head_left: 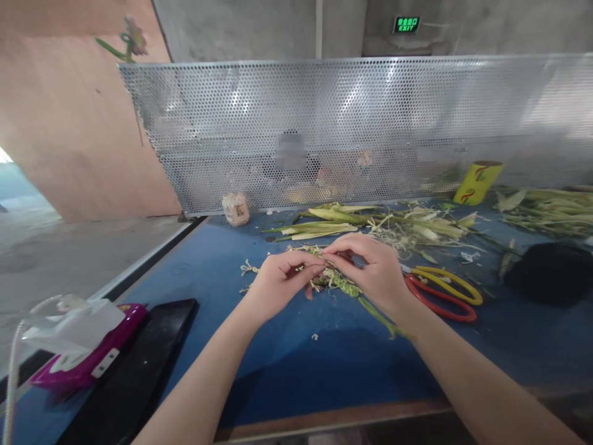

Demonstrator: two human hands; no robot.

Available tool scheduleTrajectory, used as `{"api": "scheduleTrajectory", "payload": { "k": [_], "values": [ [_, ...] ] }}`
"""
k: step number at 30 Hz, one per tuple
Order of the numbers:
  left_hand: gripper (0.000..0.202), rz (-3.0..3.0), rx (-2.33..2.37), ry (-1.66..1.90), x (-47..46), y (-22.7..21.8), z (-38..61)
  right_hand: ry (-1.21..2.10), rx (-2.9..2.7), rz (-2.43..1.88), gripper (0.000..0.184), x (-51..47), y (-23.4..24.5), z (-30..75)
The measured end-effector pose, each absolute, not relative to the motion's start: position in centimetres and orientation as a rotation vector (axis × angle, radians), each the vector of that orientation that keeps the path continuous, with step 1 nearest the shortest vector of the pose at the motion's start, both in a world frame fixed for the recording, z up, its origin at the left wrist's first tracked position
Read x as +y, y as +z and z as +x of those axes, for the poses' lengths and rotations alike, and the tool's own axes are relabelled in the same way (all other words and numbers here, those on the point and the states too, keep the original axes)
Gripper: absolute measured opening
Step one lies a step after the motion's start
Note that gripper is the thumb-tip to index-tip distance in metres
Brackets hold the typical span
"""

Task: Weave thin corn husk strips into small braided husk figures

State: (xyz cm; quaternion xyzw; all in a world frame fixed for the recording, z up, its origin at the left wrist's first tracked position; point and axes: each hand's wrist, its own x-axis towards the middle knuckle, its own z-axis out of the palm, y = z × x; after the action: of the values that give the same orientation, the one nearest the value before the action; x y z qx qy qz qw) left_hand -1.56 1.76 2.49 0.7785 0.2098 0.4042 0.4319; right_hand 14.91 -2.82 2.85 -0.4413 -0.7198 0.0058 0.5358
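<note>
My left hand [275, 281] and my right hand [377, 266] meet over the middle of the blue table. Thumbs and index fingers on both sides pinch a braided piece of pale green corn husk [345, 284]. Its knotted part lies between and beneath my hands, and a loose green strip [377, 312] trails under my right wrist. Part of the braid is hidden by my fingers. Frayed husk ends [249, 268] stick out left of my left hand. Scissors [445, 290] with one red and one yellow handle lie beside my right hand, blades partly hidden.
Loose corn husks [338, 214] lie behind my hands, with another pile [551, 210] at the right. A yellow tube [478, 183] and a whitish roll [236, 209] stand near the perforated metal panel [259, 111]. A black object [551, 275] sits right; a purple power strip [88, 355] sits left.
</note>
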Motion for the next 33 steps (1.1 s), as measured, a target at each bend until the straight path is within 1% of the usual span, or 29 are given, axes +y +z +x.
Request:
{"api": "scheduleTrajectory", "payload": {
  "k": [3,5,8,10,15,20,25,30,33],
  "values": [
    [0.010,1.944,0.511,1.029,1.7,2.4,-1.7,0.091,-1.669,-1.024,0.006,-2.9,2.9,14.8],
    [0.010,1.970,0.499,1.064,1.7,2.4,-1.7,0.226,-1.599,-1.018,0.005,-2.8,2.9,14.8],
    [0.010,1.996,0.482,1.137,1.6,2.6,-1.8,0.418,-1.478,-0.991,0.012,-2.7,3.1,14.8],
    [0.011,1.990,0.471,1.199,1.6,2.7,-1.8,0.414,-1.483,-1.003,0.016,-2.6,3.2,14.9],
    [0.012,1.979,0.457,1.276,1.8,2.8,-2.0,0.053,-1.744,-1.012,0.010,-2.7,3.3,15.0],
    [0.013,2.105,0.510,1.213,1.8,2.6,-2.1,-0.249,-1.813,-0.834,0.019,-2.9,3.3,15.3],
    [0.012,2.230,0.577,1.154,1.7,2.7,-2.1,-0.556,-1.973,-0.766,0.015,-2.8,3.2,15.9],
    [0.012,2.153,0.570,1.148,1.7,2.7,-1.9,-0.902,-2.039,-0.731,0.025,-2.7,2.9,16.2],
    [0.012,2.133,0.561,1.132,1.6,2.6,-1.8,-1.025,-2.020,-0.658,0.025,-2.8,2.8,16.3]
  ]
}}
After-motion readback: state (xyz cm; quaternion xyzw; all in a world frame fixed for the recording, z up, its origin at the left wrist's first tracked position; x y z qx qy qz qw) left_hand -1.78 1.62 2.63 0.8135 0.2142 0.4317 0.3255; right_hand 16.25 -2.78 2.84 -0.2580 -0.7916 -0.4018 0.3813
